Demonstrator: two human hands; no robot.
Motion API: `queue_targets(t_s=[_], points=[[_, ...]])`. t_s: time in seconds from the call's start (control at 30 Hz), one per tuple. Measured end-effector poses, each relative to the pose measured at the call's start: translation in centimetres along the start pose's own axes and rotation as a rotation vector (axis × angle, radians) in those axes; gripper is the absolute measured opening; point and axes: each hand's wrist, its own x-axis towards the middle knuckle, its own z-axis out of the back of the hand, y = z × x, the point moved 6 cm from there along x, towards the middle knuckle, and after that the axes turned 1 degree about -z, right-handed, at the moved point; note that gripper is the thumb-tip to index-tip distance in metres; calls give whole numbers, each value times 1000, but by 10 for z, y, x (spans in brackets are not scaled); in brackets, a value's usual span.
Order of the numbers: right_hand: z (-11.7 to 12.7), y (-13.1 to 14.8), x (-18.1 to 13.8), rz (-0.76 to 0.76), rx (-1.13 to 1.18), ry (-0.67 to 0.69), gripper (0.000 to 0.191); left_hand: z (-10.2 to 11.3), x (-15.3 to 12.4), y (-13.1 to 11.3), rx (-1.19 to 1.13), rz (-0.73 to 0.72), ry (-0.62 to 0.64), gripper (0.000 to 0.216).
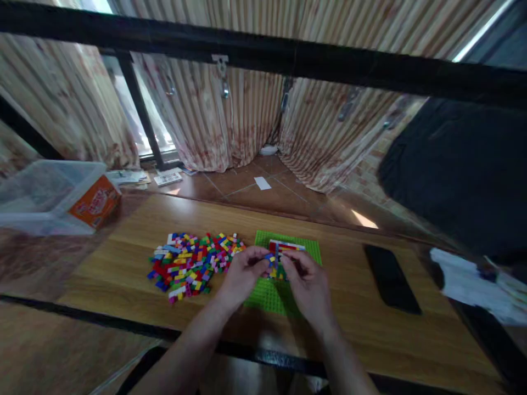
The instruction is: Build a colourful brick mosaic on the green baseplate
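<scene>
A green studded baseplate (263, 296) lies on the wooden table with a low structure of colored toy bricks (288, 245) on it, including red, white, blue and yellow pieces. Above the plate, my left hand (247, 271) pinches a small blue toy brick (269, 257) between thumb and fingertips; a bit of yellow shows beside it. My right hand (308, 280) is closed in a pinch just right of it, over the same structure. What its fingertips hold is too small and partly hidden. Both hands cover part of the structure.
A spread pile of loose bricks (193, 263) lies left of the plate. To the right rests a black phone (391, 278). A clear plastic bin (45, 192) with an orange label stands at the far left. White papers (465, 277) lie at the right edge.
</scene>
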Motion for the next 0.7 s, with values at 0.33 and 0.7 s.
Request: queue_targets(t_s=[0.33, 0.7], points=[[-17, 7, -1, 22, 55, 121, 18, -4, -6, -12, -65, -40, 75, 30], [-7, -8, 2, -139, 241, 139, 22, -12, -10, -19, 78, -88, 233, 24]])
